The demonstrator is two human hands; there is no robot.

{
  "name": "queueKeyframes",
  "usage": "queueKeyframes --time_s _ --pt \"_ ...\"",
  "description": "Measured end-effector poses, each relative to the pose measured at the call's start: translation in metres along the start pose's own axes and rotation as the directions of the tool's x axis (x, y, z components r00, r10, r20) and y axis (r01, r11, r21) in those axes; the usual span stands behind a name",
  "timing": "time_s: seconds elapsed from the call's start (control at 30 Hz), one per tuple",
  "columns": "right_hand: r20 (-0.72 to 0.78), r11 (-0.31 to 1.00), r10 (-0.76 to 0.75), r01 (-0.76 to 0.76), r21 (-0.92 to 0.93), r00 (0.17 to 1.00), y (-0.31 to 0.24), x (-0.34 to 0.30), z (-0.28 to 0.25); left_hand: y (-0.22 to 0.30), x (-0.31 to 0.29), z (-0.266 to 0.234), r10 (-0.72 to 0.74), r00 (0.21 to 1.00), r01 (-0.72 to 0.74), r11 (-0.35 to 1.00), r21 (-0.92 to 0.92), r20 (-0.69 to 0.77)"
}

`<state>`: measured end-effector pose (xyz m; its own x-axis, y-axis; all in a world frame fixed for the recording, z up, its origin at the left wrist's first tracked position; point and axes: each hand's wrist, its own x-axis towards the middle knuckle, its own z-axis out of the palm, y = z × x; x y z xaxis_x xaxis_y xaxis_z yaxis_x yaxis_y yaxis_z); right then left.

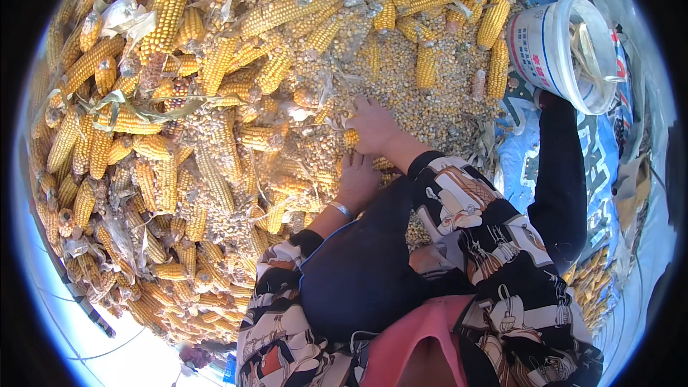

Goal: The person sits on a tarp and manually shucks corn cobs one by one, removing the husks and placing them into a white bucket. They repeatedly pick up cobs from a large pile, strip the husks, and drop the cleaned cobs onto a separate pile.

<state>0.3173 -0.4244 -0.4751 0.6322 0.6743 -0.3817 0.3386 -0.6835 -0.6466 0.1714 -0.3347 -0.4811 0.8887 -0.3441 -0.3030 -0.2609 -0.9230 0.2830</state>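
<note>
In the middle of the pile, my right hand [374,129] reaches in with its fingers bent around a short yellow corn cob [350,137]. Only one end of that cob shows beside the thumb. Just below, my left hand [358,180], with a bracelet at the wrist, has its fingers curled together, close to the same cob. What lies under those fingers is hidden. Loose corn kernels [401,115] spread around both hands, and whole yellow corn cobs [279,68] lie to the left and beyond them.
A white plastic bucket [541,46] with pale husks inside stands tilted at the far right. Blue printed sheeting [595,165] lies below it. A stripped cob [478,84] rests among the kernels. My dark-clad legs [559,186] extend across the lower middle and right.
</note>
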Motion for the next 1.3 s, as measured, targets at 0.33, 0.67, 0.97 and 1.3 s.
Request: queueKeyframes --time_s 0.33,0.67,0.97,1.3 --pt "0.03 0.997 0.078 -0.078 0.014 0.997 0.013 -0.053 0.033 -0.002 -0.035 0.003 -0.056 0.998 0.056 0.998 -0.012 0.014" --pt "0.23 -0.271 0.315 -0.145 0.952 0.921 0.028 -0.143 0.007 0.004 -0.055 -0.067 0.056 0.991 -0.057 0.998 -0.005 -0.12" --pt "0.156 -0.313 0.368 -0.035 0.949 0.917 0.03 -0.223 -0.027 0.029 -0.041 -0.16 0.226 0.967 -0.251 0.921 0.3 0.115" --pt "0.1 -0.411 0.569 0.177 0.894 0.816 0.07 -0.393 0.015 0.024 -0.081 -0.17 -0.089 0.992 0.068 0.972 0.226 0.085"
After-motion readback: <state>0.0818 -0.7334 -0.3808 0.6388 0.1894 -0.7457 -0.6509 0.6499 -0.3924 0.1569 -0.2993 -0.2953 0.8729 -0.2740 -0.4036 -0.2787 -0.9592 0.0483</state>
